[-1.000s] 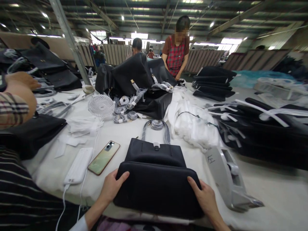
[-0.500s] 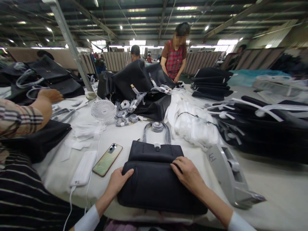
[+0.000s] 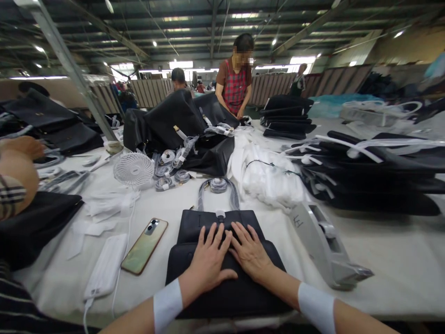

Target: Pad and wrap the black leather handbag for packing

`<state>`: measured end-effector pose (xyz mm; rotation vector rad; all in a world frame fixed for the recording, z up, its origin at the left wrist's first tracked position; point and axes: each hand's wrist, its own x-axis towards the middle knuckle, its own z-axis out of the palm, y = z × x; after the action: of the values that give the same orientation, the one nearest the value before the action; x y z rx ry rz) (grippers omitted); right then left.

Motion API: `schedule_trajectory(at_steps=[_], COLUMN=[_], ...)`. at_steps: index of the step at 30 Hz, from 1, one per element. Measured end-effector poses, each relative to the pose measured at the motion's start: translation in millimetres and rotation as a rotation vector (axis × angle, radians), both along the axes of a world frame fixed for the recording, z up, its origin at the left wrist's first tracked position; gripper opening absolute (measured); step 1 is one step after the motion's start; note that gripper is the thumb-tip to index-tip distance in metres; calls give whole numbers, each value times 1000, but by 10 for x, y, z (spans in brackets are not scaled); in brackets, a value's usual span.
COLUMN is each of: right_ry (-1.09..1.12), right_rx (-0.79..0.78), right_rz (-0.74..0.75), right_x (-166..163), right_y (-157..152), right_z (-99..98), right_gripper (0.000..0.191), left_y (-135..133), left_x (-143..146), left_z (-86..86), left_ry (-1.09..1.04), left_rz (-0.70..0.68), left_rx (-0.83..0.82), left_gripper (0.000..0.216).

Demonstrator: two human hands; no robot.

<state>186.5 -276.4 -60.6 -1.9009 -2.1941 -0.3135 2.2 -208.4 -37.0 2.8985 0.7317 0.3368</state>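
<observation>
A black leather handbag (image 3: 194, 260) lies flat on the white table in front of me, its wrapped handles (image 3: 218, 192) pointing away. My left hand (image 3: 208, 262) rests palm down on the middle of the bag with fingers spread. My right hand (image 3: 248, 253) lies flat beside it, fingers reaching toward the bag's upper edge. Neither hand grips anything.
A phone (image 3: 145, 246) and a white power bank (image 3: 104, 266) lie left of the bag, a small white fan (image 3: 134, 169) behind them. A grey tape dispenser (image 3: 325, 243) sits to the right. Stacks of black bags (image 3: 375, 171) and white wrapping (image 3: 271, 178) fill the table. A co-worker's arm (image 3: 15, 167) is at left; other people stand at the far end.
Both hands moved from the bag's near corners to its middle and now lie flat side by side. The view has shifted slightly to the right.
</observation>
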Motion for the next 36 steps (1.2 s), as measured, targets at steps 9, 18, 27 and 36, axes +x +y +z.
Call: schedule_trajectory(at_steps=[9, 18, 27, 36], right_ry=[14, 47, 99, 236], right_rx=[-266, -276, -150, 3], right_rz=[25, 87, 13, -718], right_x=[-20, 63, 22, 126], right_y=[86, 294, 194, 272], right_z=[-5, -13, 65, 43], right_gripper=[63, 66, 53, 61], left_y=[82, 267, 146, 37], left_x=[56, 181, 141, 127], left_z=[-292, -363, -344, -215], left_ry=[52, 71, 75, 96], left_rz=[54, 43, 83, 130], left_rx=[-111, -122, -52, -111], left_gripper=[107, 111, 102, 96])
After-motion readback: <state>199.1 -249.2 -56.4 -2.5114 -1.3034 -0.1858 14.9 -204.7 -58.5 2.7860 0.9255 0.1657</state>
